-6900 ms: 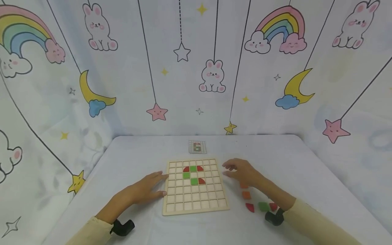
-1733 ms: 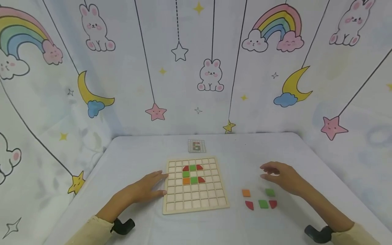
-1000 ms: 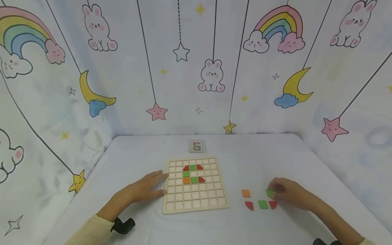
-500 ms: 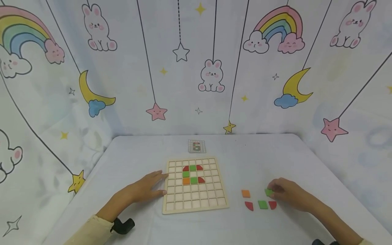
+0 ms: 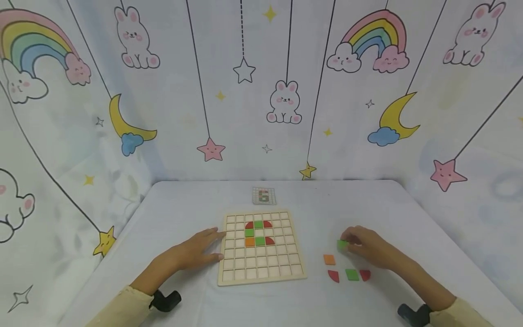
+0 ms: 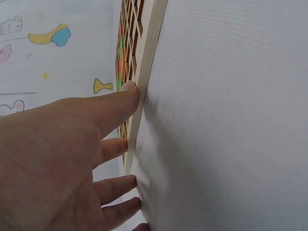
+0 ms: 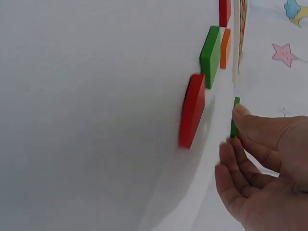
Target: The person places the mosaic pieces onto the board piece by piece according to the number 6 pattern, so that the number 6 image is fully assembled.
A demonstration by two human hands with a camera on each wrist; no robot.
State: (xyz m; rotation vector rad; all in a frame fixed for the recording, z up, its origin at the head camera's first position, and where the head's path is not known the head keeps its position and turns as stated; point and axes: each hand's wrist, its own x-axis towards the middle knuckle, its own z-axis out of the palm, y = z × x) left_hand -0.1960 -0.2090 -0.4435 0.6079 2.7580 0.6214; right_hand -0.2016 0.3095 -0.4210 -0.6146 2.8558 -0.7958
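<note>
My right hand (image 5: 367,246) pinches a green square tile (image 5: 342,245) between thumb and fingers, to the right of the wooden grid board (image 5: 282,271). In the right wrist view that green tile shows edge-on at the fingertips, apart from the tiles on the table. My left hand (image 5: 196,250) touches the board's left edge with thumb and fingers fairly straight. In the board's upper cells lie three red quarter-round tiles, several green squares and one orange square (image 5: 250,242).
Right of the board lie an orange tile (image 5: 329,260), a green tile (image 5: 352,274) and two red quarter-rounds, one at the left (image 5: 333,276) and one at the right (image 5: 365,275). Behind the board is a small pattern card (image 5: 263,195). A patterned cloth backs the white table.
An orange tile has come to lie in the board. My right hand has taken the far green tile and moved it left and away from me. The left hand stays put.
</note>
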